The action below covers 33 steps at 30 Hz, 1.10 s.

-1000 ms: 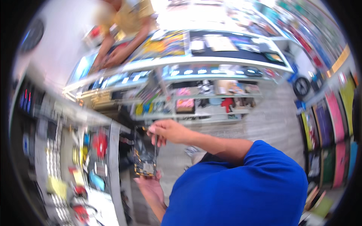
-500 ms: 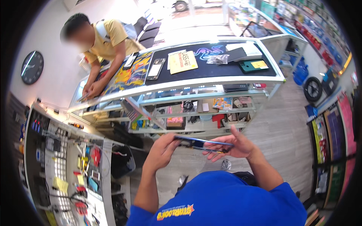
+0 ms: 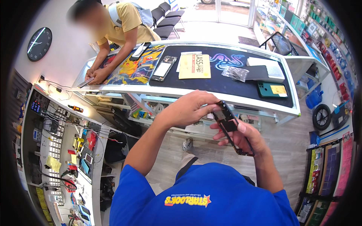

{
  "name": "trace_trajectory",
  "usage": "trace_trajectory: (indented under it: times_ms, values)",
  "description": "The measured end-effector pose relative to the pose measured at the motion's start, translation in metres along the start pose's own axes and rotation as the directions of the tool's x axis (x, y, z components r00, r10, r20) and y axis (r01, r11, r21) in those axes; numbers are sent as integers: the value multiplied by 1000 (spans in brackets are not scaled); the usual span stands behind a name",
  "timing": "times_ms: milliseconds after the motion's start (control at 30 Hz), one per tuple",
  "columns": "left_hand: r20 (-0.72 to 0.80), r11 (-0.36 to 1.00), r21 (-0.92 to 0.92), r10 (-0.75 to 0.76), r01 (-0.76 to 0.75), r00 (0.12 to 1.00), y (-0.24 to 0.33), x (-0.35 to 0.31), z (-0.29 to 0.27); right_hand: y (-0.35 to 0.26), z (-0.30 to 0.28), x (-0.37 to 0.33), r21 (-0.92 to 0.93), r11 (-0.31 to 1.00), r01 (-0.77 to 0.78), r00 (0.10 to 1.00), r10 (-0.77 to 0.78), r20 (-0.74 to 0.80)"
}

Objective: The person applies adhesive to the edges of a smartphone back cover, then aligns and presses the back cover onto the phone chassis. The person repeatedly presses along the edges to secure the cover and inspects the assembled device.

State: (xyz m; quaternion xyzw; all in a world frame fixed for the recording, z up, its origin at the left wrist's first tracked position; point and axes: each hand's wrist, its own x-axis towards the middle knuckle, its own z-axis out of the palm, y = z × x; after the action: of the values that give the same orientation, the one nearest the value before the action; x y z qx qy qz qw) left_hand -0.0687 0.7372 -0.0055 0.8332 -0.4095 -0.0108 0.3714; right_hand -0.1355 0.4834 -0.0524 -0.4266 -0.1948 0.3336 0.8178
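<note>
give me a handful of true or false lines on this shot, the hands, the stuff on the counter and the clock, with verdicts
1. The left hand grips the upper end of the dark phone frame. True.
2. The right hand is clear of the frame. False: it touches the frame too, below the left hand.
3. The yellow packet lies under the green phone. False: the two lie apart on the counter.
4. A round dark clock hangs on the wall at the left. True.
5. The person across the counter wears a red shirt. False: it is yellow.
</note>
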Motion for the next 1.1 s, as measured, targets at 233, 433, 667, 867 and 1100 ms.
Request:
trace_trajectory:
  times_ms: [233,433,667,867,1100]
  values:
    - [-391,933,-58,-349,356,851,-107,1,-93,-40,-32,100,-346,935,83,941,-188,-283]
    - [-469,836,-49,-503,547,726,-185,-21,-125,-57,-61,174,-352,928,121,832,-288,-474]
    - [-480,872,-113,-468,477,742,-186,1,-110,-42,-68,232,217,952,214,944,-144,-297]
    - [-498,648,186,-585,738,640,-177,-8,-97,-56,-62,231,-400,914,63,851,-259,-456]
    - [-474,495,291,-669,819,573,-168,3,-84,-59,-70,217,-546,828,129,783,-423,-456]
